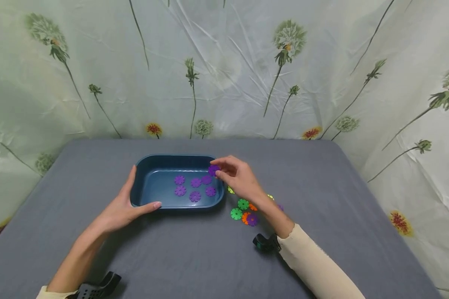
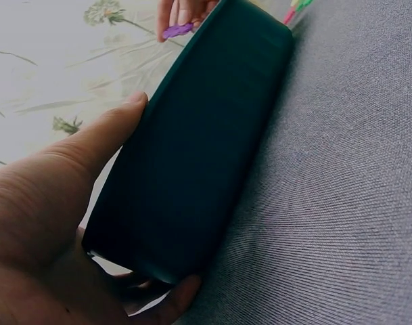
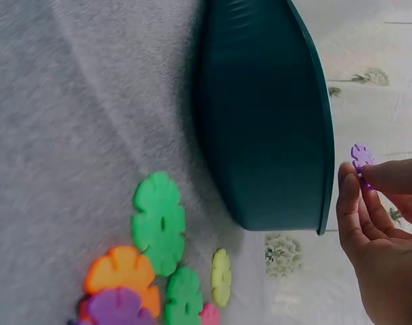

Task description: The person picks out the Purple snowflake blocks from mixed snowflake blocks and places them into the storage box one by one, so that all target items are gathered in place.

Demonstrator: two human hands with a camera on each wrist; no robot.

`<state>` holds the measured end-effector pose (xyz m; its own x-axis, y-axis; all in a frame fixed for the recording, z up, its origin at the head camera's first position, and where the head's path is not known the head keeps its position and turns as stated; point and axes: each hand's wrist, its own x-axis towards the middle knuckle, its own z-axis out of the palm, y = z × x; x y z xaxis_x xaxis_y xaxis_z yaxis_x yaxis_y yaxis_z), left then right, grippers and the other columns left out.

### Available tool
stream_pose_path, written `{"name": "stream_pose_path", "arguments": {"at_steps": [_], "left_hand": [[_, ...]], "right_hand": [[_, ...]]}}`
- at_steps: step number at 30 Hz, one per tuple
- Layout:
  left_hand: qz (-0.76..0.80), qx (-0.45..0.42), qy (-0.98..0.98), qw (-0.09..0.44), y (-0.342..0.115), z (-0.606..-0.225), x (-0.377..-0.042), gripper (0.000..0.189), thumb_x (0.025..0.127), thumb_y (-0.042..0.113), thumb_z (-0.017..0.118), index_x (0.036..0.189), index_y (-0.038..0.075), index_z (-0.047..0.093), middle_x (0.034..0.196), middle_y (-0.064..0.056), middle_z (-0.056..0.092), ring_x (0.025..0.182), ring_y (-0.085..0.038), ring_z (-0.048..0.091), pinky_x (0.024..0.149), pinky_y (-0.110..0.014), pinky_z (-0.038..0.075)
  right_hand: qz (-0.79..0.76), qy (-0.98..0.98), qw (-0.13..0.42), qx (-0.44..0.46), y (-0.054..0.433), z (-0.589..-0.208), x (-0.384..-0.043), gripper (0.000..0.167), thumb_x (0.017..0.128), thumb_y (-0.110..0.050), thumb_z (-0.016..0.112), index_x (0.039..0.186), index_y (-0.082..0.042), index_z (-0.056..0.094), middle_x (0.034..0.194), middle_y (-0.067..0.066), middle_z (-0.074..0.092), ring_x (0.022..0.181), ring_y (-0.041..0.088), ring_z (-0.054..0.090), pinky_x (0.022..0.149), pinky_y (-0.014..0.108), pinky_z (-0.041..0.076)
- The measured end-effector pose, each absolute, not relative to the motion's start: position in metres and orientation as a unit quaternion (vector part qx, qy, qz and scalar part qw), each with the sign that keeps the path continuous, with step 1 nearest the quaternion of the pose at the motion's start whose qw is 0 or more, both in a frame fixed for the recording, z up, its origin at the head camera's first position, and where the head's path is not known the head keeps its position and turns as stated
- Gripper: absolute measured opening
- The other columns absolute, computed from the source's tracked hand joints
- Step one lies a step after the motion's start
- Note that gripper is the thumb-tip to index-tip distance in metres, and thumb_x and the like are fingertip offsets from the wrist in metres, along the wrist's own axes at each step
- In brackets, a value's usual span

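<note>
A dark blue rectangular plastic tray (image 1: pixel 153 201) sits on the grey cloth, with several purple flower-shaped discs (image 1: pixel 195 196) lying flat inside, mostly towards its right half. My left hand (image 1: pixel 121 209) grips the tray's near left corner: the thumb lies along the front rim and the fingers wrap the left end. In the left wrist view, fingertips (image 2: pixel 185 294) curl round the lower end of the tray. Over the tray's right rim, my right hand (image 1: pixel 236 176) pinches one purple flower disc (image 1: pixel 213 170) between thumb and fingers. The right wrist view shows that disc (image 3: pixel 361 161) held above rim height.
Right of the tray, loose flower discs lie in a cluster: green (image 1: pixel 236 214), orange (image 1: pixel 245 218), purple (image 1: pixel 252 219) and yellow ones, partly behind the right forearm. A grey cloth (image 1: pixel 194 257) covers the table. Behind hangs a dandelion-patterned curtain (image 1: pixel 232 74).
</note>
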<state>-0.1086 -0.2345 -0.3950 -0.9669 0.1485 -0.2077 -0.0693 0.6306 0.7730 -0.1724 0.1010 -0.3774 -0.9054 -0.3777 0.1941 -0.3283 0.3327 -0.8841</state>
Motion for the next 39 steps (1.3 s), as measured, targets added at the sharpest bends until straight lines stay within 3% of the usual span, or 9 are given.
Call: {"name": "stream_pose_path", "arguments": {"at_steps": [5, 10, 15, 18, 30, 39], "left_hand": [[0.425, 0.022, 0.896, 0.13, -0.233, -0.397, -0.109, 0.131, 0.089, 0.05, 0.079, 0.163, 0.028, -0.027, 0.175, -0.016, -0.018, 0.159, -0.056, 0.001, 0.116, -0.082, 0.018], [0.427, 0.021, 0.895, 0.126, -0.231, -0.398, -0.11, 0.132, 0.088, 0.049, 0.08, 0.163, 0.026, -0.026, 0.175, -0.019, -0.017, 0.158, -0.057, 0.0, 0.116, -0.082, 0.017], [0.433, 0.019, 0.892, 0.127, -0.231, -0.397, -0.11, 0.132, 0.089, 0.049, 0.08, 0.163, 0.027, -0.027, 0.174, -0.02, -0.017, 0.158, -0.057, -0.001, 0.117, -0.082, 0.016], [0.436, 0.023, 0.891, 0.124, -0.231, -0.397, -0.11, 0.131, 0.089, 0.048, 0.08, 0.163, 0.028, -0.026, 0.175, -0.018, -0.018, 0.159, -0.056, -0.001, 0.117, -0.081, 0.016], [0.434, 0.015, 0.892, 0.126, -0.229, -0.396, -0.111, 0.131, 0.089, 0.049, 0.079, 0.163, 0.027, -0.027, 0.174, -0.023, -0.016, 0.157, -0.06, 0.001, 0.116, -0.083, 0.016], [0.435, 0.007, 0.891, 0.129, -0.233, -0.395, -0.109, 0.131, 0.089, 0.05, 0.079, 0.162, 0.031, -0.028, 0.174, -0.024, -0.015, 0.156, -0.062, 0.002, 0.114, -0.084, 0.017]], "right_hand": [[-0.535, 0.813, 0.024, -0.228, 0.095, -0.377, -0.174, 0.026, 0.101, -0.005, 0.066, 0.126, -0.008, 0.074, 0.111, 0.011, 0.068, 0.097, 0.025, 0.075, 0.081, 0.026, 0.061], [-0.52, 0.821, 0.027, -0.234, 0.087, -0.376, -0.176, 0.027, 0.102, -0.006, 0.066, 0.127, -0.008, 0.074, 0.108, 0.01, 0.068, 0.094, 0.02, 0.073, 0.076, 0.024, 0.057], [-0.516, 0.822, 0.039, -0.239, 0.079, -0.377, -0.178, 0.028, 0.102, -0.005, 0.065, 0.129, -0.007, 0.073, 0.107, 0.01, 0.067, 0.095, 0.023, 0.076, 0.078, 0.034, 0.062], [-0.516, 0.824, 0.048, -0.228, 0.075, -0.377, -0.178, 0.028, 0.101, -0.004, 0.066, 0.128, -0.009, 0.074, 0.107, 0.01, 0.068, 0.095, 0.024, 0.077, 0.076, 0.031, 0.061], [-0.515, 0.824, 0.078, -0.222, 0.058, -0.374, -0.176, 0.03, 0.099, 0.001, 0.067, 0.127, -0.006, 0.073, 0.127, 0.015, 0.07, 0.094, 0.021, 0.076, 0.078, 0.026, 0.061], [-0.508, 0.828, 0.081, -0.223, 0.036, -0.373, -0.175, 0.027, 0.097, -0.001, 0.069, 0.122, -0.009, 0.075, 0.108, 0.012, 0.07, 0.086, 0.014, 0.072, 0.074, 0.021, 0.059]]}}
